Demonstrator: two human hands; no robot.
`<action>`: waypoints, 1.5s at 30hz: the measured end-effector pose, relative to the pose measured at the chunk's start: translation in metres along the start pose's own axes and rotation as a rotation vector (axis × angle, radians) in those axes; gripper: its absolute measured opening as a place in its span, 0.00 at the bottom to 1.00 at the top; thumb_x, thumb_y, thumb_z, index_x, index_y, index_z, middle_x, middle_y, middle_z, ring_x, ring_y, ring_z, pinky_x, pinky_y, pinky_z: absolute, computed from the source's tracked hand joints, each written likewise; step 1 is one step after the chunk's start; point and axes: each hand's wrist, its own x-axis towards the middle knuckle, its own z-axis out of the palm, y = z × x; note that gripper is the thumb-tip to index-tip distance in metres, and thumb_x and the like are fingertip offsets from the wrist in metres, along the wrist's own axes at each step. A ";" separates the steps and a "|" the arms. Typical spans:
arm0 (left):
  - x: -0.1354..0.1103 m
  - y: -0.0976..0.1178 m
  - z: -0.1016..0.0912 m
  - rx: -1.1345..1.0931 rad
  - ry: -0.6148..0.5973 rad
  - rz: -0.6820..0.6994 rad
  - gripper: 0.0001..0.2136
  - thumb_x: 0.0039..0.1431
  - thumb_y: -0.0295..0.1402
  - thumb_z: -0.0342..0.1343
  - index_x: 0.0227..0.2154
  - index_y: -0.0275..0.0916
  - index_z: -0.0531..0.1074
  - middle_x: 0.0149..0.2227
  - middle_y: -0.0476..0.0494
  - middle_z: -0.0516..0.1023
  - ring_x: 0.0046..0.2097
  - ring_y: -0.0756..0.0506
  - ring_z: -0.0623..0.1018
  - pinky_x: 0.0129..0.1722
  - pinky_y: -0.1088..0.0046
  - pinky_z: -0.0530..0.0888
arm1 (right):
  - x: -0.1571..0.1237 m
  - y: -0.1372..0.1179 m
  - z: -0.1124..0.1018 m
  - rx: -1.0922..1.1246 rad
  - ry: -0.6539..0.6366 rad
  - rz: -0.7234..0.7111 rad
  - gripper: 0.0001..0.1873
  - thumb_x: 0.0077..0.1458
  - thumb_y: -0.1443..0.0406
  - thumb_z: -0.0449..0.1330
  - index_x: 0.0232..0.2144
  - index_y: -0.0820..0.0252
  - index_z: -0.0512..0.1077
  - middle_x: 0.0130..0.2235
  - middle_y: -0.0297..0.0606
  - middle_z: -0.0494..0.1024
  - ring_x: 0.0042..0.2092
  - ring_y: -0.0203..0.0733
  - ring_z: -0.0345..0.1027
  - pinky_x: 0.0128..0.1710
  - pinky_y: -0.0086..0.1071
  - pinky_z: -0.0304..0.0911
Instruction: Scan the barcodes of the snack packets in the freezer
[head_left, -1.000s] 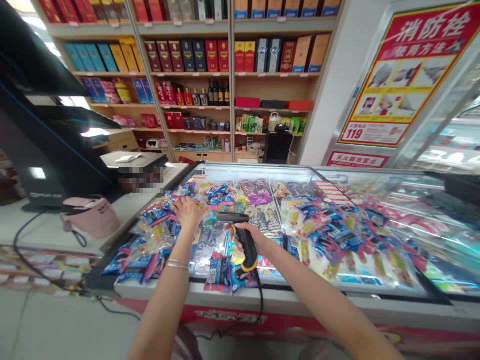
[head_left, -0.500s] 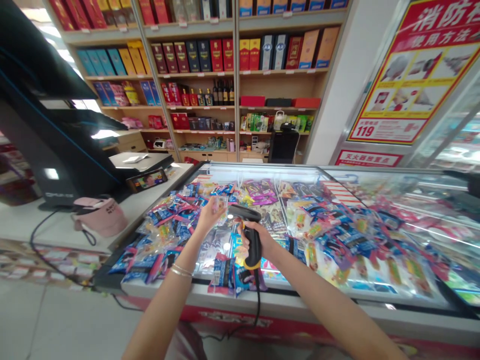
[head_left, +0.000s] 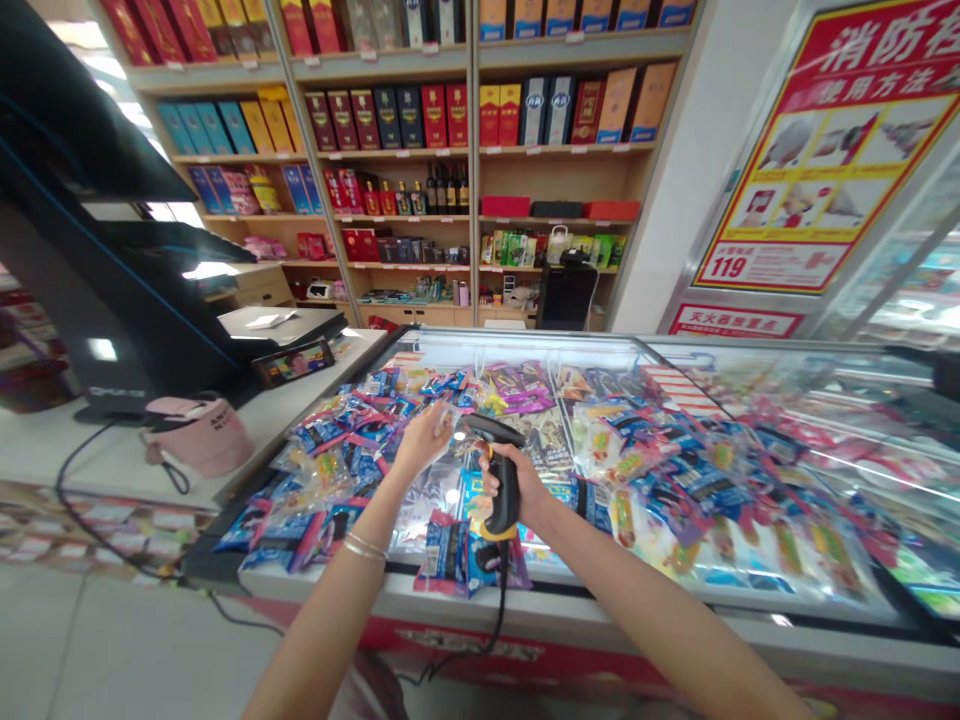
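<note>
My right hand (head_left: 525, 485) grips a black and yellow barcode scanner (head_left: 499, 475) by its handle, head pointing left, cable hanging down over the freezer's front edge. My left hand (head_left: 421, 438) holds a small clear snack packet (head_left: 442, 418) up just in front of the scanner's head. Both hands hover above a glass-topped chest freezer (head_left: 525, 590) covered with many loose snack packets (head_left: 337, 465).
Left of the freezer stands a white counter (head_left: 277, 410) with a black till screen (head_left: 90, 290), a phone (head_left: 292, 362) and a pink cap (head_left: 199, 432). Shelves of boxed goods and bottles (head_left: 420, 130) fill the back wall. A red fire poster (head_left: 817, 160) hangs at right.
My left hand lifted a small packet off the pile and brought it up in front of the scanner. The right hand raised the scanner slightly toward it.
</note>
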 end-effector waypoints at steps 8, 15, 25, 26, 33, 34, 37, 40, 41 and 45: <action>-0.001 0.002 -0.002 0.021 -0.004 0.005 0.13 0.56 0.33 0.49 0.44 0.43 0.68 0.38 0.45 0.76 0.42 0.44 0.76 0.40 0.70 0.70 | 0.002 0.000 -0.002 -0.012 0.001 -0.019 0.12 0.44 0.61 0.62 0.31 0.62 0.70 0.20 0.28 0.68 0.16 0.27 0.53 0.15 0.24 0.52; 0.000 -0.005 0.003 0.076 -0.001 0.021 0.15 0.57 0.36 0.48 0.47 0.43 0.66 0.41 0.43 0.76 0.44 0.43 0.76 0.42 0.70 0.70 | 0.003 -0.005 -0.001 -0.022 -0.050 -0.055 0.12 0.44 0.61 0.61 0.32 0.62 0.70 0.22 0.29 0.69 0.17 0.28 0.53 0.15 0.24 0.51; 0.013 -0.010 0.003 -0.327 0.023 -0.186 0.27 0.51 0.43 0.54 0.52 0.38 0.56 0.37 0.42 0.78 0.36 0.43 0.78 0.36 0.69 0.73 | -0.025 -0.036 0.006 -0.094 -0.004 -0.225 0.11 0.44 0.60 0.61 0.29 0.61 0.70 0.24 0.32 0.72 0.17 0.28 0.53 0.15 0.24 0.52; 0.015 -0.004 0.002 -0.342 0.029 -0.204 0.27 0.50 0.43 0.55 0.51 0.38 0.57 0.36 0.43 0.78 0.36 0.43 0.78 0.35 0.69 0.73 | -0.033 -0.041 0.004 -0.108 0.004 -0.241 0.10 0.44 0.60 0.61 0.29 0.61 0.70 0.24 0.32 0.72 0.17 0.28 0.53 0.15 0.24 0.52; 0.009 0.088 0.041 -0.529 -0.075 -0.169 0.32 0.44 0.31 0.60 0.55 0.35 0.59 0.48 0.36 0.75 0.48 0.41 0.75 0.45 0.65 0.71 | -0.107 -0.072 -0.029 -0.189 0.131 -0.371 0.10 0.44 0.61 0.61 0.30 0.59 0.69 0.26 0.31 0.72 0.17 0.27 0.52 0.14 0.24 0.50; 0.004 0.105 0.052 -0.562 -0.093 -0.140 0.34 0.45 0.32 0.61 0.57 0.35 0.58 0.51 0.34 0.73 0.51 0.40 0.73 0.48 0.65 0.70 | -0.118 -0.076 -0.035 -0.203 0.158 -0.380 0.10 0.45 0.60 0.61 0.30 0.59 0.68 0.24 0.31 0.71 0.17 0.28 0.52 0.14 0.25 0.50; -0.013 0.153 0.084 -0.616 -0.138 -0.101 0.38 0.47 0.33 0.61 0.61 0.35 0.54 0.55 0.31 0.69 0.54 0.39 0.72 0.50 0.65 0.69 | -0.148 -0.087 -0.055 -0.234 0.236 -0.390 0.10 0.45 0.58 0.60 0.26 0.58 0.67 0.19 0.29 0.66 0.16 0.31 0.53 0.14 0.26 0.51; -0.029 0.188 0.105 -0.600 -0.158 -0.066 0.38 0.51 0.33 0.59 0.63 0.37 0.48 0.55 0.32 0.70 0.52 0.40 0.73 0.49 0.65 0.70 | -0.174 -0.098 -0.073 -0.198 0.312 -0.492 0.09 0.43 0.60 0.61 0.26 0.58 0.67 0.21 0.31 0.69 0.17 0.30 0.53 0.14 0.25 0.51; -0.033 0.196 0.109 -0.572 -0.152 -0.038 0.36 0.53 0.33 0.57 0.63 0.38 0.49 0.54 0.33 0.70 0.52 0.40 0.73 0.49 0.64 0.70 | -0.181 -0.101 -0.079 -0.181 0.333 -0.532 0.09 0.42 0.61 0.62 0.27 0.59 0.68 0.23 0.32 0.71 0.17 0.29 0.53 0.14 0.25 0.50; -0.046 0.211 0.117 -0.319 -0.130 0.100 0.21 0.61 0.36 0.48 0.57 0.41 0.63 0.58 0.34 0.66 0.57 0.38 0.69 0.56 0.56 0.64 | -0.203 -0.111 -0.099 -0.176 0.395 -0.587 0.10 0.41 0.63 0.62 0.30 0.59 0.69 0.25 0.32 0.72 0.17 0.28 0.54 0.15 0.25 0.51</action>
